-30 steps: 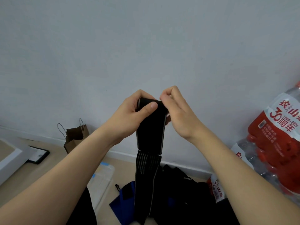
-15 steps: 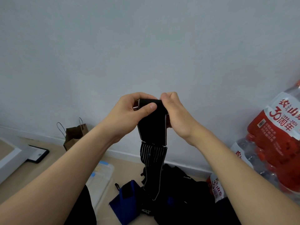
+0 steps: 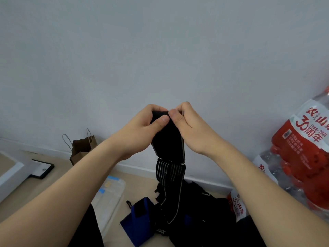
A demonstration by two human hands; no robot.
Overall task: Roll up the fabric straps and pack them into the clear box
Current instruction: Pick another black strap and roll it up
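A black fabric strap with a white-striped section hangs in front of the wall, its lower end trailing down to the floor. My left hand grips its top end from the left, thumb pressed on the front. My right hand pinches the same top end from the right, thumb beside the left thumb. The top end looks folded over between my fingers. Below, a heap of more black straps and a blue strap lies on the floor. The clear box sits on the floor at lower left.
A brown paper bag stands against the wall at left. A black-framed flat item lies beside a white ledge. Shrink-wrapped packs of red-labelled water bottles are stacked at right.
Both hands rose with the strap's top end, then settled slightly lower. More strap has been wound in, so the striped section sits higher and my thumbs have come together.
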